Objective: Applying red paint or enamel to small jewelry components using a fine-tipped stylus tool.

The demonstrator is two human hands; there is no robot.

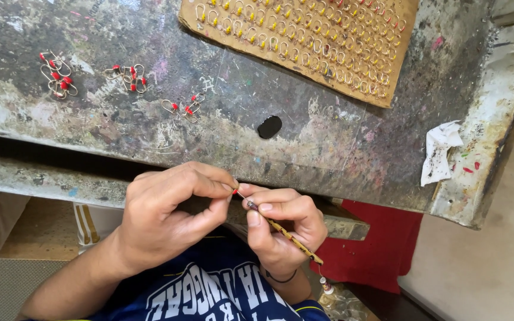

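At frame's 6 o'clock: left hand [165,217] pinches small red-tipped wire piece [236,192]; right hand [284,229] grips thin speckled tool [287,233], tip touching piece.

I see my left hand [165,217] pinching a tiny red-tipped piece [235,192] against the thin tool [284,232] my right hand [284,229] grips; cardboard sheet [304,41] at one o'clock.

Left hand [168,214], right hand [284,223] pinched together
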